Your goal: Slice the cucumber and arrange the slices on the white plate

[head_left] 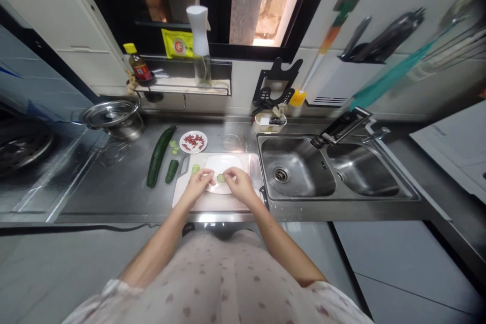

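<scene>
My right hand pinches a thin cucumber slice between thumb and fingertips, above a white plate. My left hand is at the plate's left edge, thumb and fingers drawn together; whatever they may hold is too small to make out. Beneath the plate is a pale cutting board, with more cucumber slices beside my left fingers. A knife with a black handle lies along the board's right side. To the left are a long whole cucumber and a short cut piece.
A small plate of chopped red-and-white pieces and loose cucumber slices stand behind the board. A double sink with a black faucet adjoins on the right. At the back left is a lidded steel pot.
</scene>
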